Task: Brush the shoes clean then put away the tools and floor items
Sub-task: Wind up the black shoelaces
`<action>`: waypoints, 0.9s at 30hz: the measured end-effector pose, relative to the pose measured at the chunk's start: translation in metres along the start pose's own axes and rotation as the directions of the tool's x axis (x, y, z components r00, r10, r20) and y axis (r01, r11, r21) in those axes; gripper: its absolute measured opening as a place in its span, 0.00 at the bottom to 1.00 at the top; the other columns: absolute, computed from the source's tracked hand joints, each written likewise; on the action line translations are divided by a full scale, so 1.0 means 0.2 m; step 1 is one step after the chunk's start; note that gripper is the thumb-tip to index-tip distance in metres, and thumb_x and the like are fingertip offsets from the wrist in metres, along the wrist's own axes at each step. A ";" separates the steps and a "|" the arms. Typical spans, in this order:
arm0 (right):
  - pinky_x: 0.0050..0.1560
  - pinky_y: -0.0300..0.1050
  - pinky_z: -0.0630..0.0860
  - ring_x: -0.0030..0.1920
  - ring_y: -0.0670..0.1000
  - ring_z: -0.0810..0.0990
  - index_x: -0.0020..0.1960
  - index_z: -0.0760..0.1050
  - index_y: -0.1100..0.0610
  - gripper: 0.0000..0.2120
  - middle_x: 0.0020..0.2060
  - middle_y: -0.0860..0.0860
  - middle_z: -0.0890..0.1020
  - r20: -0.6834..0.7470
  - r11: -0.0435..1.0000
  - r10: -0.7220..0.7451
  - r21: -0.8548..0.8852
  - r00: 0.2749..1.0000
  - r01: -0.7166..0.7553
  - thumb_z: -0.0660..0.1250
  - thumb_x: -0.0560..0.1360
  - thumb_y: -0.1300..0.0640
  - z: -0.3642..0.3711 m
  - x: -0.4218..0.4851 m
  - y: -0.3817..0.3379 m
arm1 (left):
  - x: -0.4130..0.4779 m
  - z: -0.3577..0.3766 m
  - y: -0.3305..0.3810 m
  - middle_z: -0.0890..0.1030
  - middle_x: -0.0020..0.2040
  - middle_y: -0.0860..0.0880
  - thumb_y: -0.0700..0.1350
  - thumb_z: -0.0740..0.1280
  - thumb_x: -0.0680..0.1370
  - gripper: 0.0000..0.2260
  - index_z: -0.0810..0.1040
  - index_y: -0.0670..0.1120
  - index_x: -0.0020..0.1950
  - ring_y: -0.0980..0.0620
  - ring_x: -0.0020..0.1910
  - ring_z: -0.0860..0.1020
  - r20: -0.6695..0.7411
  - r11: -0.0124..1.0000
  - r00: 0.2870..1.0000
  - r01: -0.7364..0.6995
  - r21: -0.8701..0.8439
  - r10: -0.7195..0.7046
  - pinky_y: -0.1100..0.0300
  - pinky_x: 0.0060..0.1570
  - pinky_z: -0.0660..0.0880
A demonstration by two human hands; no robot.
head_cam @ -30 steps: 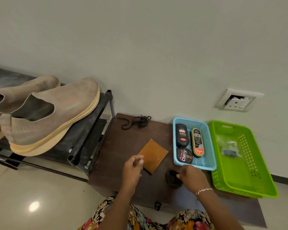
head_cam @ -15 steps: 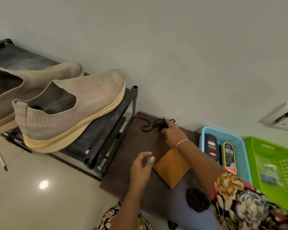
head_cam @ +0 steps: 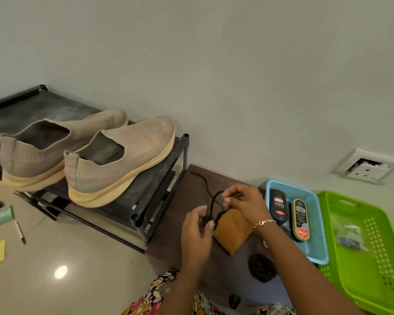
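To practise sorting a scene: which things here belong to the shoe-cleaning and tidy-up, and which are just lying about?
Job: black shoelace, pinched by left hand and right hand; shoes; blue basket; marker on floor.
Just lying about: wall socket; shoe rack.

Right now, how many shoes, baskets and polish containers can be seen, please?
Shoes: 2, near shoe and far shoe
Baskets: 2, blue basket and green basket
Polish containers in view: 2, black bottle and oval tin
Total: 6

I get soft, fairly bright indoor light, shadows faint; one lamp glare spot on the floor [head_cam: 60, 272] btm left. Wide-angle bends the edges, detail sl. soft throughout
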State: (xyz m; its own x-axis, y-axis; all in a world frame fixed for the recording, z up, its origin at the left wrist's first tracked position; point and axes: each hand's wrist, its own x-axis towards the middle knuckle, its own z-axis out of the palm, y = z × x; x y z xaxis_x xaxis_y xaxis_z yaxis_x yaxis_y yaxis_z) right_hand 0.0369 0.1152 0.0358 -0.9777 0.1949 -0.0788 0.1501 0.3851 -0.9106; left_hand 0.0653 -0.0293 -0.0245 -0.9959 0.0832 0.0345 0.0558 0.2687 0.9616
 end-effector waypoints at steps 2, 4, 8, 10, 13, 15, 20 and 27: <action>0.37 0.39 0.77 0.29 0.42 0.78 0.38 0.75 0.55 0.13 0.32 0.51 0.79 0.049 0.994 -0.020 0.104 0.999 0.015 0.66 0.71 0.73 -0.03 -0.10 -0.11 | -0.05 -0.03 0.11 0.72 0.57 0.61 0.38 0.64 0.77 0.18 0.69 0.54 0.62 0.63 0.59 0.70 -0.031 0.997 0.996 -0.081 0.005 0.082 0.74 0.55 0.67; 0.33 0.36 0.76 0.29 0.41 0.77 0.41 0.75 0.58 0.11 0.34 0.52 0.79 0.066 0.982 -0.045 0.186 0.997 0.032 0.65 0.72 0.73 -0.06 -0.20 -0.22 | -0.09 -0.06 0.22 0.68 0.60 0.66 0.38 0.63 0.77 0.21 0.66 0.55 0.67 0.67 0.61 0.66 -0.032 0.992 0.992 -0.122 -0.029 0.121 0.78 0.56 0.64; 0.30 0.34 0.72 0.32 0.41 0.78 0.45 0.76 0.57 0.10 0.34 0.50 0.80 0.058 0.964 -0.108 0.251 0.992 0.090 0.65 0.73 0.71 -0.11 -0.39 -0.39 | -0.11 -0.15 0.41 0.74 0.59 0.59 0.40 0.63 0.78 0.16 0.71 0.50 0.66 0.67 0.56 0.72 0.070 0.986 0.985 -0.152 -0.075 0.157 0.77 0.51 0.68; 0.29 0.33 0.72 0.27 0.40 0.75 0.45 0.77 0.57 0.10 0.30 0.47 0.81 0.019 0.962 -0.113 0.253 0.993 0.104 0.64 0.73 0.71 -0.14 -0.47 -0.45 | -0.12 -0.20 0.49 0.80 0.50 0.50 0.40 0.63 0.78 0.09 0.79 0.44 0.57 0.62 0.46 0.76 0.083 0.984 0.980 -0.178 -0.024 0.179 0.70 0.41 0.73; 0.26 0.31 0.71 0.23 0.39 0.72 0.44 0.78 0.57 0.08 0.25 0.46 0.80 -0.022 0.969 -0.087 0.228 0.996 0.089 0.65 0.74 0.68 -0.19 -0.58 -0.50 | -0.13 -0.28 0.61 0.79 0.38 0.48 0.39 0.62 0.78 0.08 0.81 0.44 0.46 0.53 0.38 0.76 -0.007 0.993 0.993 -0.117 -0.015 0.117 0.56 0.37 0.75; 0.24 0.32 0.70 0.21 0.41 0.70 0.43 0.79 0.60 0.05 0.23 0.47 0.79 -0.013 0.977 -0.051 0.208 0.999 0.052 0.65 0.74 0.67 -0.23 -0.63 -0.50 | -0.12 -0.35 0.66 0.77 0.34 0.48 0.39 0.61 0.79 0.10 0.81 0.42 0.46 0.53 0.35 0.75 -0.095 0.993 0.995 -0.008 -0.116 -0.003 0.58 0.34 0.75; 0.25 0.33 0.69 0.21 0.43 0.70 0.38 0.79 0.61 0.09 0.24 0.50 0.78 0.029 0.965 0.055 0.254 0.998 -0.061 0.65 0.75 0.66 -0.28 -0.74 -0.53 | -0.12 -0.49 0.72 0.78 0.57 0.48 0.35 0.62 0.76 0.15 0.76 0.44 0.62 0.48 0.56 0.76 -0.086 0.990 0.996 0.047 0.131 -0.036 0.55 0.55 0.72; 0.26 0.36 0.71 0.21 0.44 0.72 0.37 0.78 0.61 0.09 0.23 0.50 0.76 0.046 0.971 -0.015 0.237 0.999 0.004 0.65 0.75 0.64 -0.27 -0.80 -0.69 | -0.25 -0.41 0.93 0.81 0.37 0.43 0.40 0.63 0.77 0.07 0.79 0.40 0.43 0.49 0.38 0.78 0.515 0.909 0.833 -0.356 0.217 0.203 0.61 0.40 0.70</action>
State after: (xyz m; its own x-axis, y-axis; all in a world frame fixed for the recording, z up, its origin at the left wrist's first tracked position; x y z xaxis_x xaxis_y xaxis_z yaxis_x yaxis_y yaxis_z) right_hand 0.1804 0.0797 0.1956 -0.9855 0.1475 -0.0837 0.1074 0.1609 -0.9811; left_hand 0.1204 -0.0627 0.1748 -0.7815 0.6182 0.0840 0.4210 0.4232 0.8023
